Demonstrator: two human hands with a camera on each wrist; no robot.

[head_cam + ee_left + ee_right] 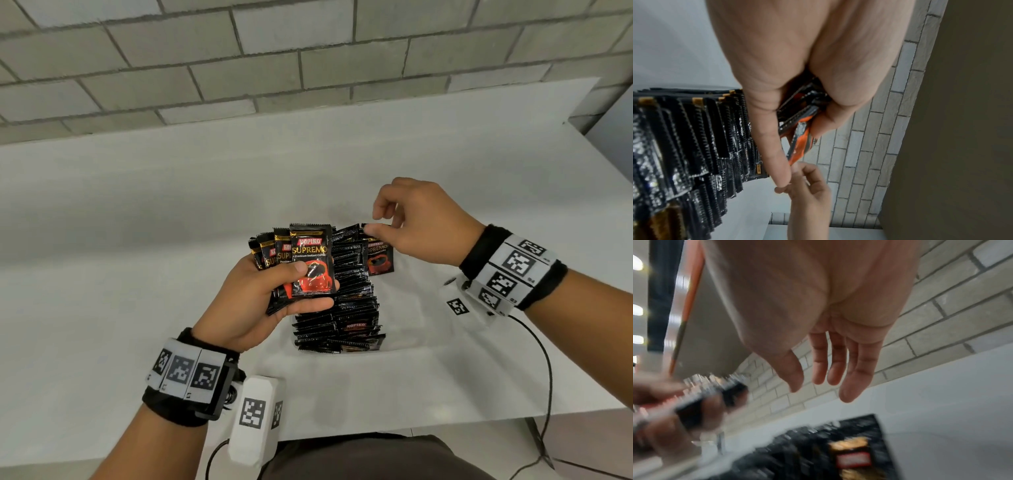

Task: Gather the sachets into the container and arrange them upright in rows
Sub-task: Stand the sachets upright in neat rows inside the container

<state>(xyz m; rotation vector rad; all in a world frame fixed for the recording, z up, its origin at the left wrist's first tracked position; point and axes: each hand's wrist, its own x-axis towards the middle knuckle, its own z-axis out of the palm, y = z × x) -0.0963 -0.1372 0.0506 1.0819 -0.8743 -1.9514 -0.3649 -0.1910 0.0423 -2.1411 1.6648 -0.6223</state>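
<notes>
My left hand (291, 284) grips a fanned bunch of black Kopiko sachets (310, 253) upright above the left side of the container, thumb across the front one. In the left wrist view the bunch (799, 134) is pinched between thumb and fingers. Rows of sachets (349, 301) stand packed on edge in a clear container (404, 346), whose walls barely show. One sachet (380, 260) faces me at the far end. My right hand (383, 222) hovers over that far end, fingers relaxed and empty, as the right wrist view (818, 382) confirms.
The container sits on a white table (137, 240) against a grey brick wall (308, 68). A black cable (544, 359) trails from my right wrist over the table's front edge. White tagged boxes hang under both wrists.
</notes>
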